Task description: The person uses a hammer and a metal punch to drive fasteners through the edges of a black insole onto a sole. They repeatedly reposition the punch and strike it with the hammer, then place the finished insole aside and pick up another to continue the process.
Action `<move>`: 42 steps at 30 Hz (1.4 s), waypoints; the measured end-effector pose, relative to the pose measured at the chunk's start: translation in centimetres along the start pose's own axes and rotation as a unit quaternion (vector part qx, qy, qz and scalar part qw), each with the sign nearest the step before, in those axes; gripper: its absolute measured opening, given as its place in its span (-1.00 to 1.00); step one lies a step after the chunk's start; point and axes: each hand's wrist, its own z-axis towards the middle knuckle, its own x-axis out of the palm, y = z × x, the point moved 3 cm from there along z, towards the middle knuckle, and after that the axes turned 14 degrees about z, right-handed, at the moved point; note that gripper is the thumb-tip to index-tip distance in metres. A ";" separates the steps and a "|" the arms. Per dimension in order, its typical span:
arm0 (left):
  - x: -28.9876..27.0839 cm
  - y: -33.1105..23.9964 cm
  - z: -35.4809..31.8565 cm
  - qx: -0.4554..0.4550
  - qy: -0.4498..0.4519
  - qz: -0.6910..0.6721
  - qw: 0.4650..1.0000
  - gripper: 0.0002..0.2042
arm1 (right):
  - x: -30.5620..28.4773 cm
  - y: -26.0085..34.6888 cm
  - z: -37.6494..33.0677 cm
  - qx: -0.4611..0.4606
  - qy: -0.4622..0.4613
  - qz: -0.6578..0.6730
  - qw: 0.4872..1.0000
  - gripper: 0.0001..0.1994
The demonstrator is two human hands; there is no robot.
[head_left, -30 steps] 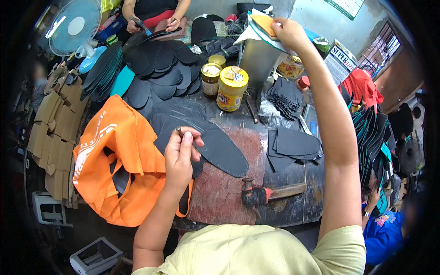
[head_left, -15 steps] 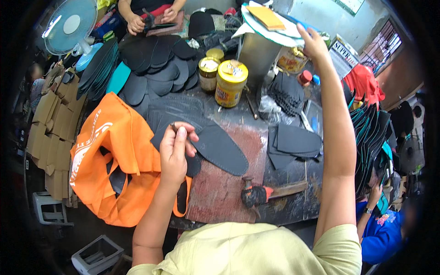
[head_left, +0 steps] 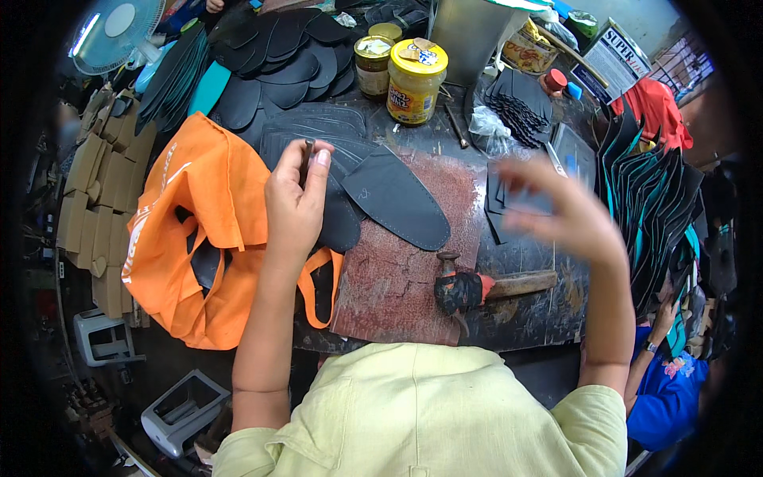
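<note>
My left hand (head_left: pixel 294 199) is closed around a thin dark metal rod (head_left: pixel 307 157), perhaps a punch, whose end stands above the fingers. My right hand (head_left: pixel 568 211) is smeared by motion, thumb and fingers apart, with nothing visible in it. It passes over a small stack of black cut pieces (head_left: pixel 497 226), partly hiding them. Between my hands a black sole-shaped piece (head_left: pixel 401 203) with stitch-like dots along its edge lies on a worn reddish board (head_left: pixel 389 290). Nearer to me rests a hammer (head_left: pixel 520 284) with a wooden handle and a black-wrapped head.
An orange cloth bag (head_left: pixel 199 238) slumps at the left edge. Black sole pieces (head_left: pixel 286 67) lie heaped at the back, beside a yellow-lidded jar (head_left: pixel 416 83) and a brush (head_left: pixel 456 127). Black and teal sheets (head_left: pixel 648 207) stand stacked at right, near a person in blue (head_left: pixel 675 397).
My right hand has come down from the bin at the back right to the black pieces. The left hand keeps the rod. The view has tilted toward me.
</note>
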 end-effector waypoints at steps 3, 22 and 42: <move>1.7 -1.0 -0.6 -0.034 0.073 -0.190 0.978 -0.75 | 5.3 0.4 -5.1 0.057 0.123 -0.064 0.989 -0.32; 5.1 -4.5 -4.5 0.096 0.179 0.015 0.979 -0.91 | 6.8 -3.7 -8.8 0.197 -0.042 0.076 0.977 -0.57; 10.6 -2.5 -2.4 0.117 0.190 0.090 0.971 -0.86 | 5.5 -1.7 -8.5 0.186 -0.068 0.000 0.980 -0.60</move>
